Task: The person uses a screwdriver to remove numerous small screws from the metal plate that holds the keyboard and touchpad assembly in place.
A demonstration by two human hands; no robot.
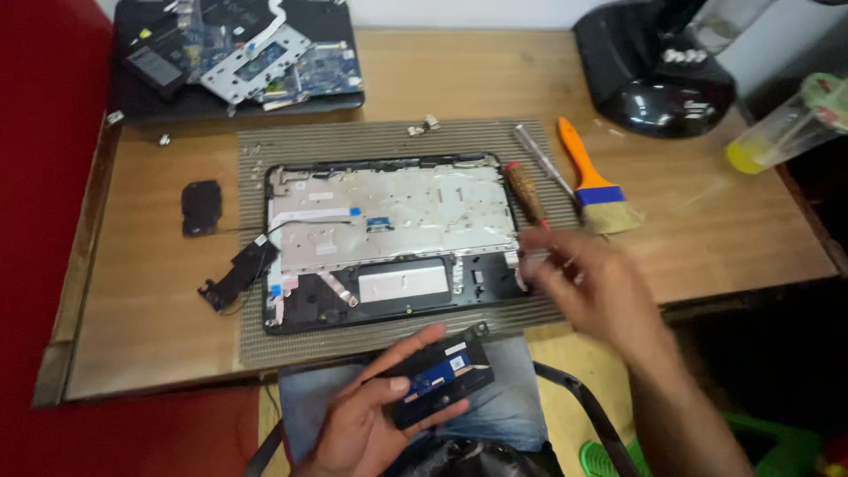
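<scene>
My left hand holds a small black laptop part with a blue label above my lap, near the table's front edge. My right hand is blurred by motion at the right front corner of an opened laptop base; its fingers are pinched, and whether they hold something small I cannot tell. The laptop base lies on a ribbed grey mat, its silver inner plate and flat cables bare. A black speaker part hangs by a wire off its left side.
A brown-handled screwdriver, a silver tool and an orange-handled brush lie right of the laptop. A black pad rests at left. A dismantled laptop with circuit boards sits far left, a black stand far right, a plastic bottle beside it.
</scene>
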